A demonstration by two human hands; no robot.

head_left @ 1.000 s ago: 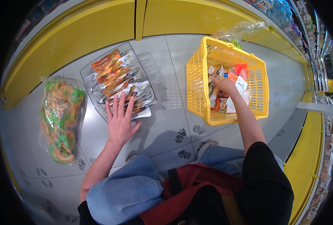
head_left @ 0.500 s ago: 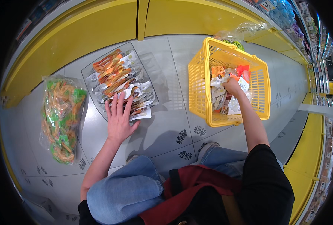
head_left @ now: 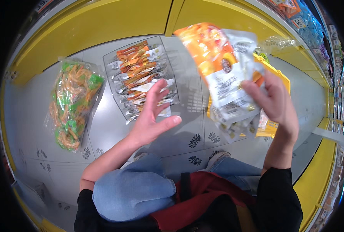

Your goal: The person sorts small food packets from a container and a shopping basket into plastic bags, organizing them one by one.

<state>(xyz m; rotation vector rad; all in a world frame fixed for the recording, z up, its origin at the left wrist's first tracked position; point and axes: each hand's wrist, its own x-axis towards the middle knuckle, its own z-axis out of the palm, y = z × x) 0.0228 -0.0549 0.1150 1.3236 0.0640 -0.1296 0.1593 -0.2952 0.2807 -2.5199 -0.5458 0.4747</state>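
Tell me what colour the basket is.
Yellow; the basket shows in the head view, mostly behind the packets.

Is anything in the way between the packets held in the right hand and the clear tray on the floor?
Only the left hand: it hovers open over the clear tray's near end. The right hand holds the snack packets raised to the tray's right; nothing else visible lies between.
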